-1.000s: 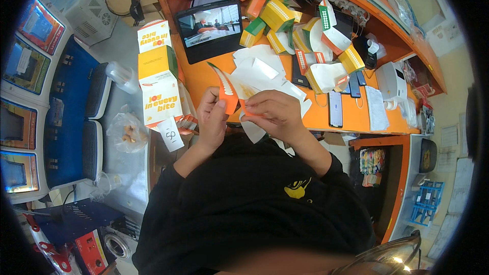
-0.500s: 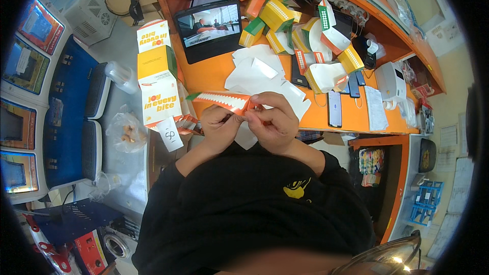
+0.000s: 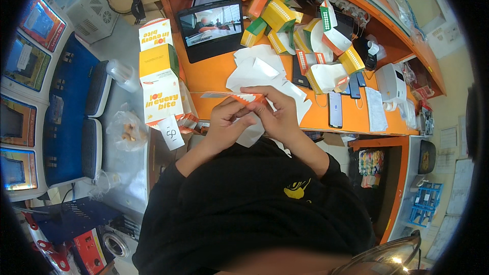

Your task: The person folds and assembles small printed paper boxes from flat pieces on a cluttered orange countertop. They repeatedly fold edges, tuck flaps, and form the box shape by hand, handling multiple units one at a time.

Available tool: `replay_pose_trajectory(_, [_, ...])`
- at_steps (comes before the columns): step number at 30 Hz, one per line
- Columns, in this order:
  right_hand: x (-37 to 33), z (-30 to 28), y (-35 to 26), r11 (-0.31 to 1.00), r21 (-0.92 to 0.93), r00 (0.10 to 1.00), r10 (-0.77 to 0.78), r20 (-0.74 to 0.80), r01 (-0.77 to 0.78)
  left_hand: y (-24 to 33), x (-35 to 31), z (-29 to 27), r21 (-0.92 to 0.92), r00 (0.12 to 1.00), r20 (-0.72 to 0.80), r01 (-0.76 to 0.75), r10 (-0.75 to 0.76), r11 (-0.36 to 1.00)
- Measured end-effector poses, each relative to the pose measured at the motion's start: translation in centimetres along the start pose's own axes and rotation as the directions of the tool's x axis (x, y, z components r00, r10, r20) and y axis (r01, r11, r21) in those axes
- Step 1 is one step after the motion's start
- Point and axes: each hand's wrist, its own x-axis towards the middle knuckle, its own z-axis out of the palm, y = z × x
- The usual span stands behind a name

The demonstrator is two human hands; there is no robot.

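Observation:
Both hands hold one printed cardboard food carton (image 3: 248, 97), orange with a white zigzag band, close in front of my chest. It is tilted so that mostly its edge and one end show. My left hand (image 3: 228, 122) has its fingers bent round the carton's near side. Around the right end, my right hand (image 3: 277, 114) grips it with the thumb underneath and fingers over the top. Flat white card blanks (image 3: 260, 69) lie on the orange counter just beyond the hands. To the left stands a row of yellow and white cartons (image 3: 162, 94).
A heap of folded yellow, green and orange cartons (image 3: 279, 15) fills the back of the counter (image 3: 204, 79). A tablet (image 3: 211, 28) leans at the back left. A phone (image 3: 335, 109) and a paper sheet (image 3: 376, 107) lie right. A plastic bag (image 3: 126, 131) sits left.
The carton has turned, so its long printed side, visible before, now shows nearly edge-on. My left fingers have opened out slightly, and my right hand has shifted over the carton's end.

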Motion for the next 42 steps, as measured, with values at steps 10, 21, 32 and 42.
replay_pose_trajectory(10, [1.3, -3.9, 1.1, 0.999, 0.048, 0.925, -0.002, -0.381, 0.022, 0.8, 0.9, 0.3, 0.307, 0.907, -0.4, -0.002, 0.131, 0.952])
replay_pose_trajectory(21, [0.1, -1.8, 0.5, 0.982, 0.143, 0.993, 0.122, -0.008, -0.12, 0.2, 0.6, 0.5, 0.577, 0.94, -0.066, -0.237, 0.334, 0.781])
replay_pose_trajectory(32, [-0.4, 0.6, 0.2, 0.891, -0.367, 0.944, -0.318, -0.084, 0.268, 0.0, -0.1, 1.3, 0.263, 0.915, -0.343, -0.121, 0.21, 0.957])
replay_pose_trajectory(42, [-0.1, -0.1, -0.4, 0.944, -0.254, 0.972, -0.229, -0.053, 0.209, 0.8, -0.1, 1.3, 0.222, 0.925, -0.348, -0.075, 0.151, 0.972])
